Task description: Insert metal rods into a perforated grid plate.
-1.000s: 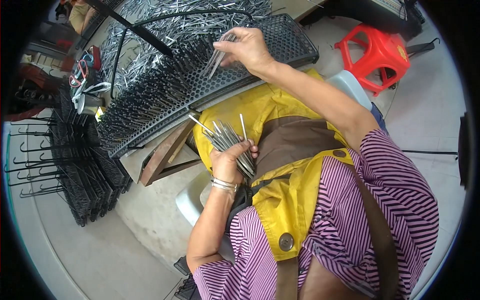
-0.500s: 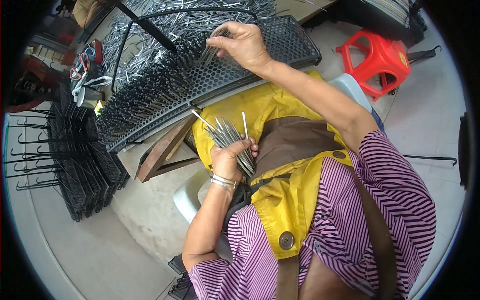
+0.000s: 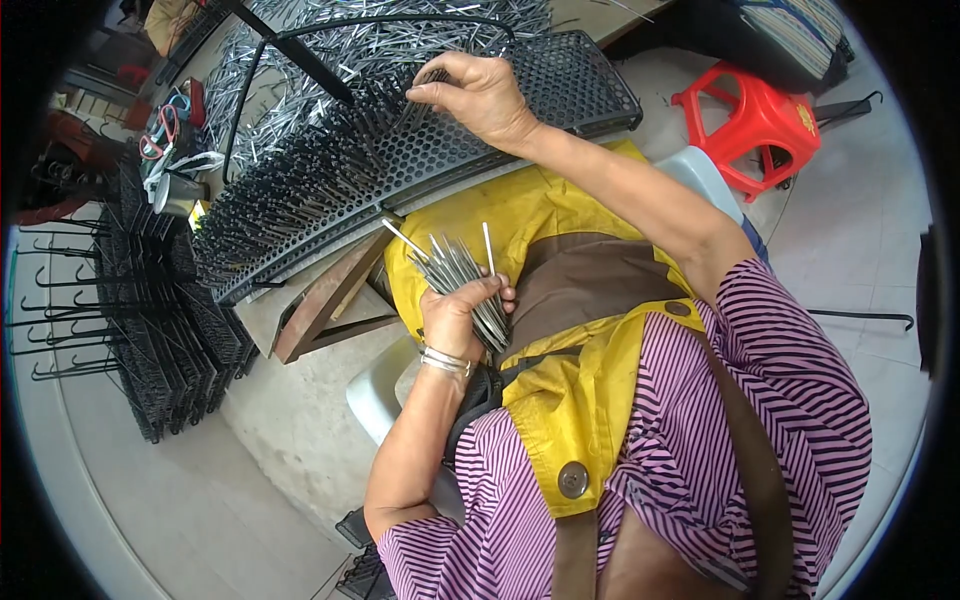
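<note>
My left hand (image 3: 466, 312) is closed round a bundle of thin grey metal rods (image 3: 455, 268) above my lap. One pale rod in it stands apart from the others, pointing up. My right hand (image 3: 485, 98) is over a black perforated rack (image 3: 560, 85), its thumb and fingers curled about the tops of a few dark metal rods (image 3: 432, 78); their lower ends are hard to make out among the others. Many upright dark rods (image 3: 300, 170) fill the holes on the rack's left part, while its right part shows bare holes.
Loose silvery strips (image 3: 400, 40) lie heaped behind the rack. Black hooked racks (image 3: 150, 310) are stacked at the left, below a metal cup (image 3: 180, 193) and red-handled scissors (image 3: 160, 135). A red stool (image 3: 750, 125) stands at the right. A yellow apron (image 3: 560, 410) covers my front.
My right hand has shifted slightly, and fewer rods show between its fingers than before. The left hand and its bundle stay almost still.
</note>
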